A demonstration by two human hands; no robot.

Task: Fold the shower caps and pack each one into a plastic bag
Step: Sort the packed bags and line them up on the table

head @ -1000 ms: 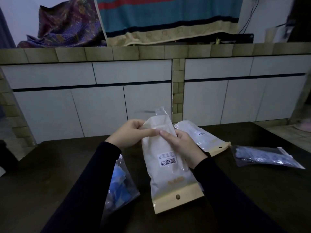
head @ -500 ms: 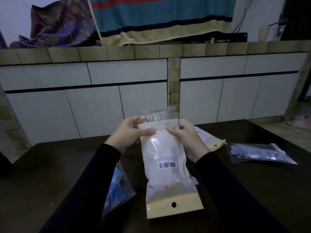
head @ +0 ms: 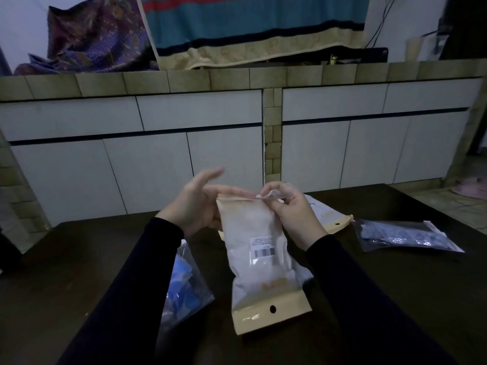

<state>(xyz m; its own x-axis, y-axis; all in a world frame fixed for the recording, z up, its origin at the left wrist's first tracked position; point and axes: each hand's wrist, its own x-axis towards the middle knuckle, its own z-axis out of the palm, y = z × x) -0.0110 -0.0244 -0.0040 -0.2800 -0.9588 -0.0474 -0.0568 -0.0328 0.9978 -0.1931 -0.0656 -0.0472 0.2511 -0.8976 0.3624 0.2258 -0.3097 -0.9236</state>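
A white plastic bag (head: 259, 255) with a barcode label and a tan header strip stands tilted on the dark table (head: 395, 291), a white shower cap inside it. My right hand (head: 288, 209) pinches the clear flap at the bag's top right corner. My left hand (head: 200, 204) lies behind the bag's upper left edge, fingers stretched along the top. A second white bag (head: 326, 216) lies behind my right hand. A clear bag with a blue cap (head: 184, 288) lies under my left forearm.
A clear bag with dark grey contents (head: 405, 235) lies at the right of the table. White cabinet doors (head: 158, 164) under a tiled counter stand just beyond the table's far edge. Patterned cloths (head: 100, 38) hang above the counter.
The flap at the bag's top has been folded down flat. My left fingers have straightened along the top edge, and my right hand has shifted to the top right corner.
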